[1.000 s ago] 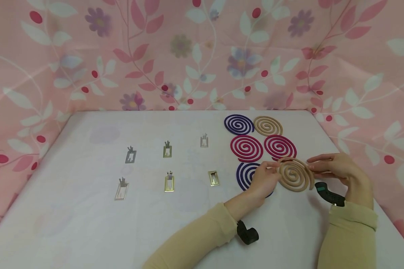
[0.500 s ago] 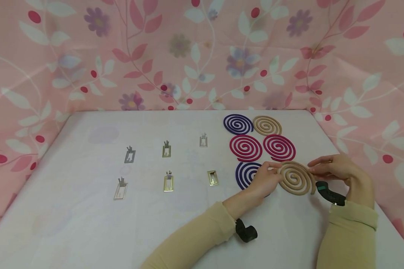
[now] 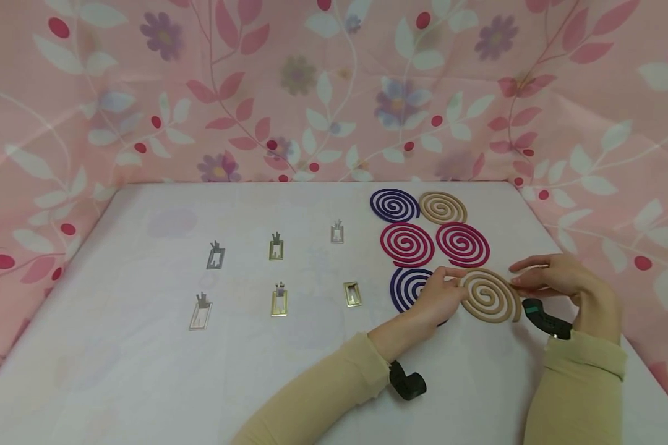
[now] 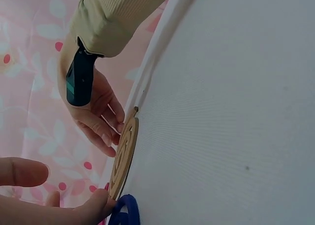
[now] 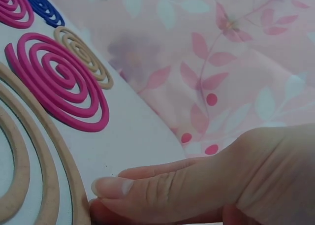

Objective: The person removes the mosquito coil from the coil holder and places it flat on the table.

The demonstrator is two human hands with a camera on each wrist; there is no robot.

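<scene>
A tan mosquito coil [image 3: 485,296] lies flat or almost flat, low over the white table at the right, between both hands. My left hand [image 3: 436,300] pinches its left edge; the left wrist view shows a fingertip against the coil's rim. At the opposite edge my right hand [image 3: 553,278] holds the rim between thumb [image 5: 113,188] and fingers, the exact contact being partly hidden. Below the left hand lies a blue mosquito coil [image 3: 406,287], partly covered by it. Two pink coils, the left one [image 3: 407,245] and the right one [image 3: 462,245], lie just behind.
Another blue coil [image 3: 394,206] and a tan coil [image 3: 443,207] form the back row. Several small metal coil stands, including a gold one [image 3: 352,294] and a silver one [image 3: 200,312], are spread over the table's middle and left. Floral cloth [image 3: 334,93] hangs behind.
Both hands have brought the tan coil slightly down and toward the person, away from the right pink coil. Over the last half second it has hardly moved.
</scene>
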